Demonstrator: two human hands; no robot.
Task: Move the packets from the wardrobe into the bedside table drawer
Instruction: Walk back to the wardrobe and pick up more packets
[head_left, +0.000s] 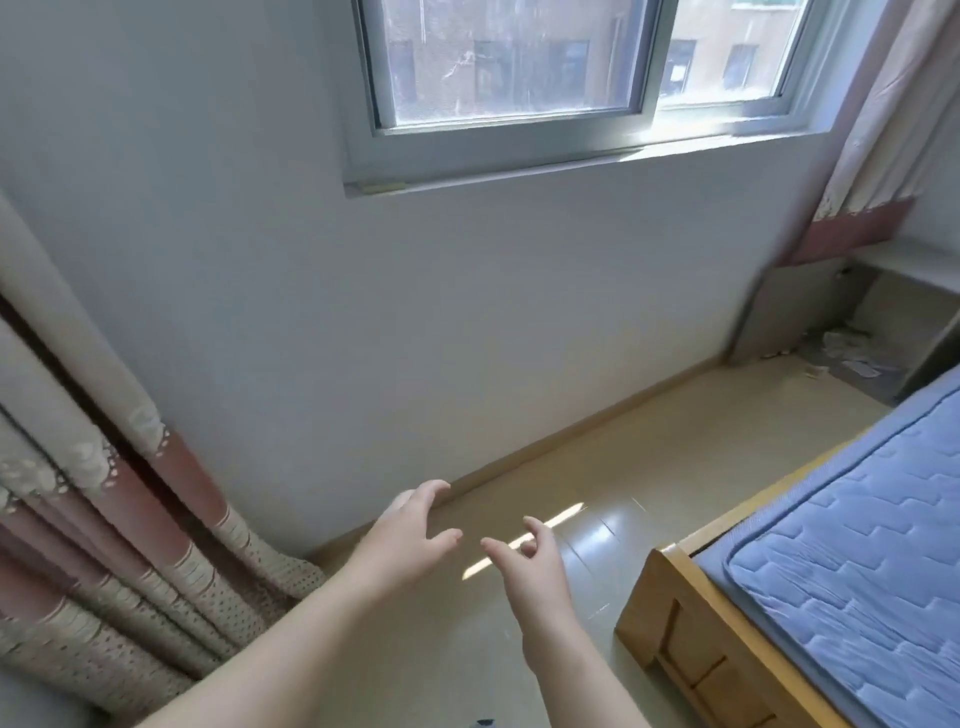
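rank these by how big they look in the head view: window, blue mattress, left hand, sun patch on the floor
1. window and blue mattress: alike, both cut off, unranked
2. left hand
3. sun patch

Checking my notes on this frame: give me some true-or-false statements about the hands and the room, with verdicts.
1. The left hand and the right hand both hold nothing. True.
2. A packet lies on the blue mattress. False: no packet shows on it.
3. A patterned curtain hangs at the left. True.
4. That curtain is drawn across the window. False: the panes are uncovered, with buildings visible outside.
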